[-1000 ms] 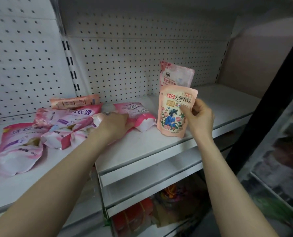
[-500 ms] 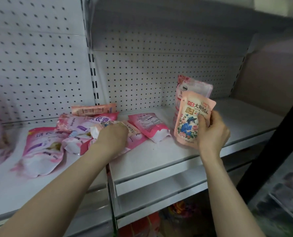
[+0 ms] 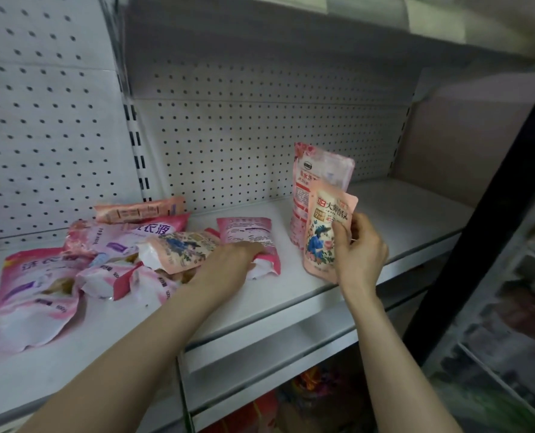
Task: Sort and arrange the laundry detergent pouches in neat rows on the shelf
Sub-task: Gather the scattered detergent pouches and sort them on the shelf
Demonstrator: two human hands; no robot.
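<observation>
My right hand is shut on a peach pouch with a blue floral figure. It holds the pouch upright on the white shelf, just in front of a taller pink pouch that stands by itself. My left hand lies over the right end of a second floral pouch that is on its side, fingers curled and touching a flat pink pouch. Further left is a loose heap of pink pouches, with a peach one at the back.
A white pegboard wall backs the shelf, with a slotted upright post between two bays. An upper shelf hangs overhead. A black frame and a glass-fronted cabinet stand at the right. Colourful goods sit on a lower shelf.
My left hand has slid right along the lying pouches, uncovering the floral one. My right hand has kept its pouch upright and brought it closer to the standing pink pouch.
</observation>
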